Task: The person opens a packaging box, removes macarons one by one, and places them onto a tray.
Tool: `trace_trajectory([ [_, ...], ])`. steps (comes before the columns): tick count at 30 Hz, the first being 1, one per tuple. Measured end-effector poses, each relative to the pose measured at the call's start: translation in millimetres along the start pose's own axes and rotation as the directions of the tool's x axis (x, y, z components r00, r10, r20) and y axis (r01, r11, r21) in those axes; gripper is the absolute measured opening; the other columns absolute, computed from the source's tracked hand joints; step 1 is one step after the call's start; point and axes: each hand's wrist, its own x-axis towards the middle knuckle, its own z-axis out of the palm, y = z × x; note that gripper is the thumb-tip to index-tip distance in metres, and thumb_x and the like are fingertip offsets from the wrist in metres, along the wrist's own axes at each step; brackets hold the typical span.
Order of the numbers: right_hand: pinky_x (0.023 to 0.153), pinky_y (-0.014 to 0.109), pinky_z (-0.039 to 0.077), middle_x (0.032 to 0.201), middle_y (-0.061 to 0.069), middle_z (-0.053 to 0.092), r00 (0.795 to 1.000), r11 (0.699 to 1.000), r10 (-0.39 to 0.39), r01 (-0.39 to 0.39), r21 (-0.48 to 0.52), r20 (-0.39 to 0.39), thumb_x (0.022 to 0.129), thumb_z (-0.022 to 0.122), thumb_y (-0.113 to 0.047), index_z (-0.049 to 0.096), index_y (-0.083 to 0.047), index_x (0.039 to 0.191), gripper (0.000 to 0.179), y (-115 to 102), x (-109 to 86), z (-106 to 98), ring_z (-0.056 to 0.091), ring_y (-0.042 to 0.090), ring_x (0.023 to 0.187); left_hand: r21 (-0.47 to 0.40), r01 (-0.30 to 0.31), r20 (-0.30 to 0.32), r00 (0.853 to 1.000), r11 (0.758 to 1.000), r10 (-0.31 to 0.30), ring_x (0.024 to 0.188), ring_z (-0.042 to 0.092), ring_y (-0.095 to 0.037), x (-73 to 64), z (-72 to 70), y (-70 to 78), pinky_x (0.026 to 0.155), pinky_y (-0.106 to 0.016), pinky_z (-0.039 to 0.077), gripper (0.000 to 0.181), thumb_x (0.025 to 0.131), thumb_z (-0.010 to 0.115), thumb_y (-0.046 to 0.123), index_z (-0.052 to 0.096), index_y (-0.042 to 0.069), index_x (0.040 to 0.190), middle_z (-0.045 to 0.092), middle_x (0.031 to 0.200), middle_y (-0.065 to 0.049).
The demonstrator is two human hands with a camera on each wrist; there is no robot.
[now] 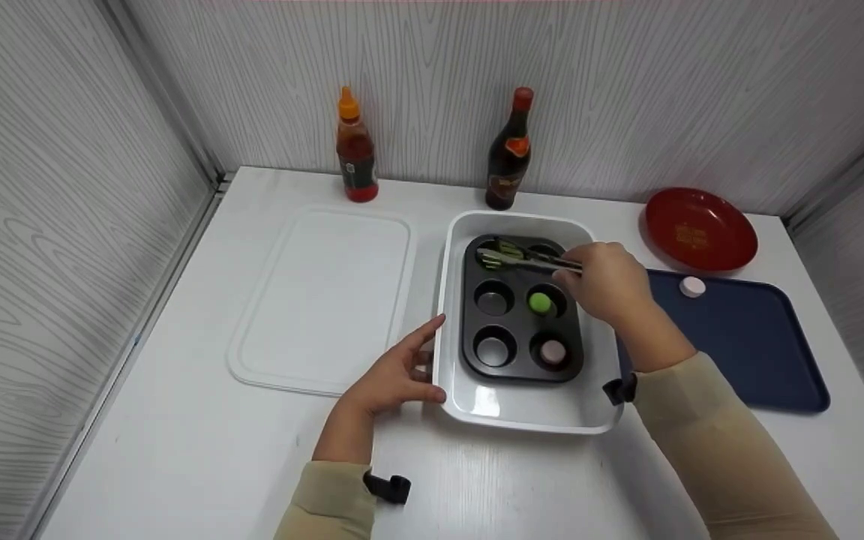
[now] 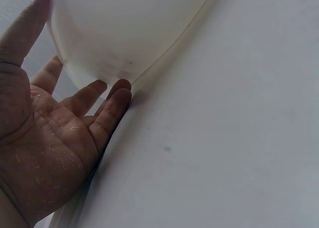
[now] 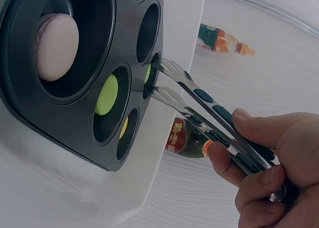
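Observation:
My right hand (image 1: 612, 285) grips a pair of metal tongs (image 3: 219, 126) with fork-like ends. Those ends reach into a far-left cup of the dark muffin pan (image 1: 522, 367), where a bit of green shows. Elsewhere in the pan sit a pink macaron (image 3: 59, 46), a green macaron (image 3: 106, 95) and something yellow (image 3: 123, 128), mostly hidden in its cup. The pan lies inside a white bin (image 1: 529, 420). My left hand (image 1: 398, 379) touches the bin's left side, thumb at the rim and fingers spread; in the left wrist view the fingers rest against its wall (image 2: 119, 34).
A blue tray (image 1: 732, 345) with one pale pink macaron (image 1: 692, 286) lies to the right, a red plate (image 1: 702, 255) behind it. At the back stand a sauce bottle (image 1: 357, 157) and a dark bottle (image 1: 508, 161). On the left lies a white board (image 1: 327, 300).

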Motion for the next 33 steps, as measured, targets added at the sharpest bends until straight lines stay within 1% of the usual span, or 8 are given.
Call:
trace_trajectory([
  [4,0.07,0.053,0.056,0.102,0.018,0.077,1.0,1.0,0.003,-0.003,-0.006,0.008,0.101,0.072,-0.02,0.079,-0.001,0.115,0.024,0,0.3,2,0.068,0.033,0.081,-0.001,0.004,-0.002,1.0,1.0,-0.004,0.128,0.062,-0.043,-0.4,0.5,0.3,0.099,-0.044,0.058,0.122,0.076,0.098,0.013,0.021,0.017,0.171,0.023,0.173,-0.017],
  [8,0.071,0.055,0.057,0.108,0.021,0.077,1.0,0.999,0.015,-0.015,-0.032,0.005,0.102,0.072,-0.021,0.078,-0.001,0.12,0.027,-2,-0.2,6,0.071,0.036,0.085,-0.01,0.004,-0.001,1.0,1.0,-0.004,0.128,0.062,-0.044,-0.8,1.2,1.3,0.1,-0.044,0.057,0.123,0.076,0.098,0.015,0.021,0.017,0.171,0.023,0.173,-0.017],
  [11,0.071,0.057,0.057,0.11,0.02,0.077,1.0,0.999,0.028,-0.028,-0.039,-0.008,0.102,0.073,-0.021,0.078,-0.003,0.122,0.027,-2,-1.7,9,0.073,0.037,0.087,-0.012,-0.003,0.006,1.0,1.0,0.003,0.128,0.061,-0.044,-0.5,1.4,1.9,0.1,-0.045,0.057,0.122,0.077,0.098,0.015,0.02,0.017,0.171,0.023,0.173,-0.018],
  [17,0.072,0.058,0.056,0.107,0.018,0.078,0.999,0.999,0.037,-0.038,-0.027,-0.031,0.102,0.073,-0.023,0.08,-0.006,0.118,0.024,-1,-3.0,13,0.072,0.036,0.085,-0.013,0.005,0.005,1.0,1.0,-0.005,0.126,0.063,-0.043,-0.6,0.6,1.4,0.1,-0.043,0.057,0.122,0.077,0.097,0.01,0.02,0.018,0.171,0.028,0.171,-0.018],
  [23,0.073,0.057,0.056,0.107,0.02,0.078,0.998,0.999,0.033,-0.032,0.022,-0.045,0.103,0.072,-0.019,0.079,-0.003,0.118,0.023,3,-3.8,16,0.072,0.035,0.085,-0.002,0.009,-0.003,1.0,1.0,-0.009,0.126,0.063,-0.043,0.3,0.5,1.1,0.099,-0.043,0.057,0.12,0.078,0.095,0.005,0.021,0.018,0.171,0.028,0.171,-0.017],
  [28,0.07,0.051,0.055,0.098,0.017,0.077,0.998,0.999,0.016,-0.013,0.039,-0.056,0.103,0.071,-0.018,0.079,-0.003,0.112,0.019,5,-4.6,17,0.069,0.032,0.079,-0.017,0.018,-0.005,1.0,1.0,-0.018,0.128,0.062,-0.043,-0.5,1.3,2.4,0.098,-0.043,0.057,0.122,0.077,0.097,0.009,0.02,0.018,0.171,0.025,0.172,-0.017],
  [33,0.069,0.048,0.052,0.094,0.015,0.076,0.997,0.999,-0.001,0.005,0.052,-0.071,0.102,0.071,-0.016,0.079,-0.004,0.109,0.016,7,-6.0,14,0.065,0.031,0.078,-0.029,0.02,-0.003,1.0,0.999,-0.02,0.126,0.063,-0.043,-1.0,1.9,3.0,0.097,-0.042,0.058,0.125,0.075,0.099,0.015,0.02,0.017,0.171,0.025,0.172,-0.018],
])
